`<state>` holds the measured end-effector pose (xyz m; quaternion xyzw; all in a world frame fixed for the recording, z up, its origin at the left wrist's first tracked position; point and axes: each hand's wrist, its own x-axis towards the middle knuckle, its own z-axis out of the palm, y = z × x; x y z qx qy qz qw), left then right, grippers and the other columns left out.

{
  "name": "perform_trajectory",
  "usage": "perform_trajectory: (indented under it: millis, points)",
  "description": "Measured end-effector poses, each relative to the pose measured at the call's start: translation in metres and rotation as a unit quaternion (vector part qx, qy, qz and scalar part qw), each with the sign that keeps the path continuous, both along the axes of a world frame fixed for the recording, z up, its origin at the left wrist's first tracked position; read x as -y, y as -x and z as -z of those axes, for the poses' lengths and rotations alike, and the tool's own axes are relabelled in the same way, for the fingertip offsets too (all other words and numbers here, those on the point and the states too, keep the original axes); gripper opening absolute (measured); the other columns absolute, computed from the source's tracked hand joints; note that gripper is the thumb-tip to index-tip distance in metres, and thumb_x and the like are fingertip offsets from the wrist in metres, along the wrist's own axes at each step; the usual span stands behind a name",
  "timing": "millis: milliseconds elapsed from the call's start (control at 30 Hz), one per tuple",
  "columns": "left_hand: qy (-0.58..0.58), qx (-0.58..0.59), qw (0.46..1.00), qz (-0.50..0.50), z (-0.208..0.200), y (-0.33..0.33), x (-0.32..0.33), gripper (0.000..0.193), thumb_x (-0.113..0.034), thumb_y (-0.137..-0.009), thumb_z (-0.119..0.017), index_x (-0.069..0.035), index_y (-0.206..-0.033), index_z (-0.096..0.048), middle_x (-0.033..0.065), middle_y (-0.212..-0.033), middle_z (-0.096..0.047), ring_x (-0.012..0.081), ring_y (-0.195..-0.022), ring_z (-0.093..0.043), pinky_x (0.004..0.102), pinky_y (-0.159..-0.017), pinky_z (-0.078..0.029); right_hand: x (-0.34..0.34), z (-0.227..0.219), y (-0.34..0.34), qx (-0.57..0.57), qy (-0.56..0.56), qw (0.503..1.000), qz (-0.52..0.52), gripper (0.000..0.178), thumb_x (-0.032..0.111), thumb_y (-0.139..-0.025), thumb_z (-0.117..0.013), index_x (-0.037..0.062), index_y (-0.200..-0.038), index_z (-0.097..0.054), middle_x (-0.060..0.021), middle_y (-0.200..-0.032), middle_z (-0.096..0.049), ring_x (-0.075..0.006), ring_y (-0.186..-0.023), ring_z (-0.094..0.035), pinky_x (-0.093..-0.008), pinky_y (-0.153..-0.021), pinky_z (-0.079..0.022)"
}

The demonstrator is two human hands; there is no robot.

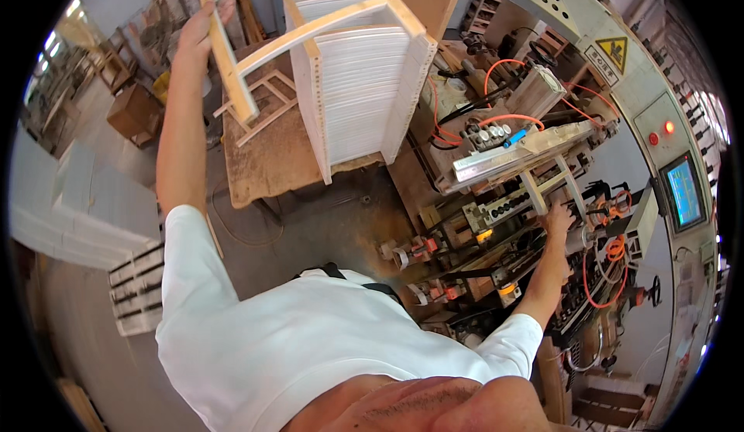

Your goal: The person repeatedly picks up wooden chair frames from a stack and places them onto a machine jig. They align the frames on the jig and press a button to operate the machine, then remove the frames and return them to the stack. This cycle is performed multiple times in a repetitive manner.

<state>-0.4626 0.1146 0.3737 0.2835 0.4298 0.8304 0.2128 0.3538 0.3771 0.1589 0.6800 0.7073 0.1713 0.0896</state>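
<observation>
My left hand [208,27] is raised at the upper left, its fingers closed round the side rail of a pale wooden frame [310,29]. This frame has long rails joined by curved crosspieces and is tilted in front of a tall stack of white slatted pieces [360,91]. Over at the machine [504,149], my right hand [556,218] reaches in among the clamps. Its fingers are closed at the end of a second pale wooden frame [533,193], whose two crosspieces show below a metal bar. My fingertips there are partly hidden.
A worn wooden table [267,161] bears the stack and a small loose wooden frame [267,103]. Orange air hoses [589,277] loop about the machine. A control panel with a lit screen [683,192] stands at the right. White stacked boards [101,199] are at the left.
</observation>
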Motion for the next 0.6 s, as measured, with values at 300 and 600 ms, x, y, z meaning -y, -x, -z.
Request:
perform_trajectory:
  millis: [300,600]
  points:
    - [0.282,-0.129,0.95,-0.049,0.097,0.085,-0.23,0.048,-0.027,-0.088,-0.057,0.012,-0.117,-0.057,0.0249,-0.12,-0.06,0.0351,-0.11,-0.06,0.0411,-0.089,-0.048,0.145,-0.018,0.117,-0.46,-0.169,0.868,-0.083,0.044,0.015,-0.088,-0.066,-0.0001,-0.127,-0.053,-0.02,-0.12,-0.06,-0.0323,-0.106,-0.061,-0.0408,-0.088,-0.049]
    - [0.268,-0.581,0.768,-0.035,0.027,-0.078,-0.171,0.061,-0.042,-0.082,-0.066,0.006,-0.118,-0.058,0.0265,-0.116,-0.062,0.0364,-0.108,-0.06,0.04,-0.093,-0.046,0.292,0.045,0.171,-0.598,-0.143,0.786,0.065,0.036,0.011,-0.089,-0.065,-0.0008,-0.122,-0.058,-0.0117,-0.094,-0.065,-0.0183,-0.082,-0.062,-0.0331,-0.073,-0.052]
